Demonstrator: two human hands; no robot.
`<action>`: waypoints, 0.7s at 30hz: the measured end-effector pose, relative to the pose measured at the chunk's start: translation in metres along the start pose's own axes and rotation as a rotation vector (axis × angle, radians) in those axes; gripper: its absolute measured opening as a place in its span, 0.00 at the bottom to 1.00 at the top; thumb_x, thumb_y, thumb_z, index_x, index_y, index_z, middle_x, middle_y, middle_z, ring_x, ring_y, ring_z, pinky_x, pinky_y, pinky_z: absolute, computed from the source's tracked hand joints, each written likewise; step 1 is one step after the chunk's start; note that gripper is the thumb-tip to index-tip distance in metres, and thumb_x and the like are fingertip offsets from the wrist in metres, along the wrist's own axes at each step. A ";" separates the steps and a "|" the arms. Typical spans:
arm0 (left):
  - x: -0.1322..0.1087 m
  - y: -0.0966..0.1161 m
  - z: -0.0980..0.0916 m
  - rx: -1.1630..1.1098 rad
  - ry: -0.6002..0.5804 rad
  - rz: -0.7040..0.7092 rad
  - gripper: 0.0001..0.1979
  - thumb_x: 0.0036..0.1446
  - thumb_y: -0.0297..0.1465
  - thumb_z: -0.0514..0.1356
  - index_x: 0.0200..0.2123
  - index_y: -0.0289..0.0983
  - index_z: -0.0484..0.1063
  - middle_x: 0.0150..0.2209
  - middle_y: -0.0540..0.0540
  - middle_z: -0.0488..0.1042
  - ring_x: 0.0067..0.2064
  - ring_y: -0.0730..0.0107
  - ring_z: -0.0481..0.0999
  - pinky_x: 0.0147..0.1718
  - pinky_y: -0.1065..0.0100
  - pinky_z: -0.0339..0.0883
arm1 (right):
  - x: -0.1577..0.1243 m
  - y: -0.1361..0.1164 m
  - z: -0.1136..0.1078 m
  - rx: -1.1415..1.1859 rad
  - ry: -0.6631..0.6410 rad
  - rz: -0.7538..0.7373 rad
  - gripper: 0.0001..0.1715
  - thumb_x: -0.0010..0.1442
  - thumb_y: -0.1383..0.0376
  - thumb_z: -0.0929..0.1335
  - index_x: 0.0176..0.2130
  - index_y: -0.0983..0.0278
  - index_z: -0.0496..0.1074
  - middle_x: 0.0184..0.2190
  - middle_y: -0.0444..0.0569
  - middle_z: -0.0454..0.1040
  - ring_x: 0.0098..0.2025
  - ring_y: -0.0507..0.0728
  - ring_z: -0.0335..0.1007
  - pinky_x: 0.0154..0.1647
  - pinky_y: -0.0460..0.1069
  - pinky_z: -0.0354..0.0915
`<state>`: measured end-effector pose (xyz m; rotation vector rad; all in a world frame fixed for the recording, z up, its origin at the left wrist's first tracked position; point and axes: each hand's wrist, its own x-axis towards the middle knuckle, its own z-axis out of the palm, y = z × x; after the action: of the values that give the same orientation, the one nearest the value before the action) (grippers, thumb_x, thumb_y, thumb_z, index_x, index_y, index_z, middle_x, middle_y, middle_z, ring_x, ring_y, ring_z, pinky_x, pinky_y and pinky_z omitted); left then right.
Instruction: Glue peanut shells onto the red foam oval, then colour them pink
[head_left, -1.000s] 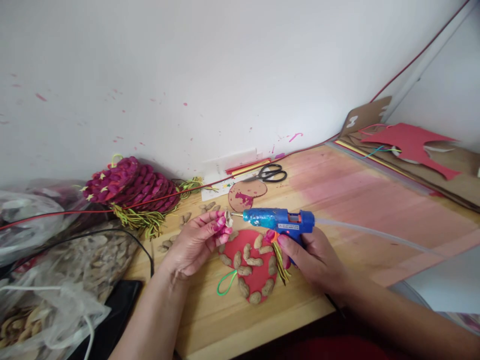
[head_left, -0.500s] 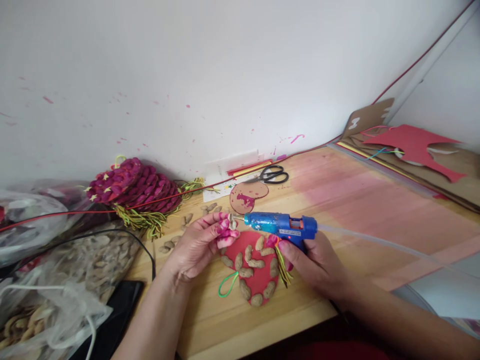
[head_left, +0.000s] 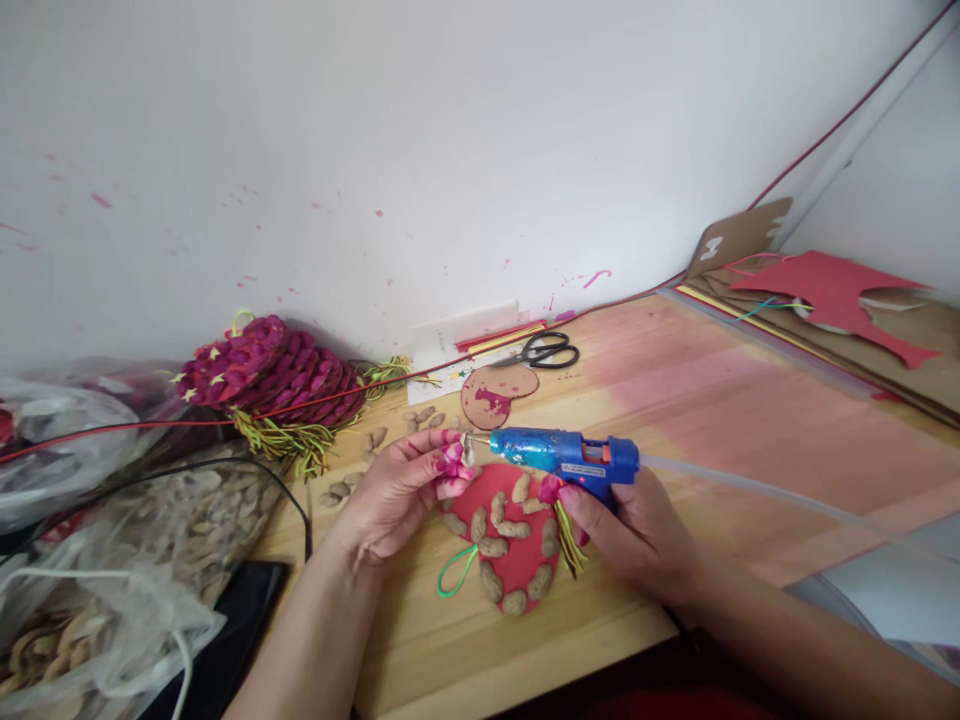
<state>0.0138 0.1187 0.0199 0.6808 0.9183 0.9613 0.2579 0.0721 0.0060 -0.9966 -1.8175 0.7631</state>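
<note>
My left hand (head_left: 409,485), its fingertips stained pink, pinches a peanut shell (head_left: 468,450). In my right hand (head_left: 630,530) is a blue hot glue gun (head_left: 555,456) with a clear glue stick (head_left: 720,476) trailing from its back. The gun's nozzle points left and meets the shell, or nearly so. Below both hands a red heart-shaped card (head_left: 517,560) lies on the table, with several peanut shells (head_left: 512,528) on its face and along its edge. A green loop (head_left: 455,578) sticks out at its left, and a yellow-and-black tassel (head_left: 570,540) at its right.
Loose peanut shells (head_left: 337,490) lie left of the heart. Behind are black-handled scissors (head_left: 549,349), a heart template (head_left: 487,395) and a stack of purple shell-covered pieces (head_left: 277,370). Clear bags of shells (head_left: 217,510) fill the left; red card scrap (head_left: 825,290) rests on cardboard at right. Cords cross the table.
The glue gun and the peanut shell have shifted very slightly right and down in the picture, along with the whole scene. Both hands keep their grips.
</note>
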 end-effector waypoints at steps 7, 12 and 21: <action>0.000 -0.001 -0.002 -0.006 -0.006 -0.003 0.18 0.36 0.30 0.79 0.31 0.31 0.79 0.25 0.46 0.78 0.24 0.74 0.76 0.23 0.75 0.74 | 0.000 -0.002 -0.001 -0.013 0.006 -0.014 0.14 0.67 0.66 0.64 0.28 0.60 0.65 0.20 0.39 0.64 0.23 0.50 0.60 0.25 0.47 0.57; -0.001 -0.001 -0.002 -0.005 -0.010 -0.009 0.19 0.35 0.30 0.79 0.31 0.31 0.79 0.25 0.46 0.78 0.24 0.75 0.76 0.23 0.75 0.74 | 0.002 -0.002 -0.001 -0.022 0.009 -0.022 0.15 0.67 0.66 0.63 0.27 0.60 0.64 0.20 0.39 0.64 0.22 0.50 0.60 0.26 0.47 0.57; 0.000 -0.001 -0.003 -0.008 -0.020 -0.012 0.18 0.36 0.30 0.79 0.32 0.31 0.80 0.25 0.46 0.78 0.24 0.74 0.76 0.24 0.75 0.74 | 0.000 0.000 0.000 -0.026 0.019 -0.021 0.15 0.67 0.66 0.64 0.27 0.60 0.64 0.20 0.39 0.65 0.23 0.50 0.61 0.27 0.47 0.58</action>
<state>0.0118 0.1185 0.0180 0.6767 0.8996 0.9459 0.2579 0.0724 0.0057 -0.9966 -1.8228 0.7159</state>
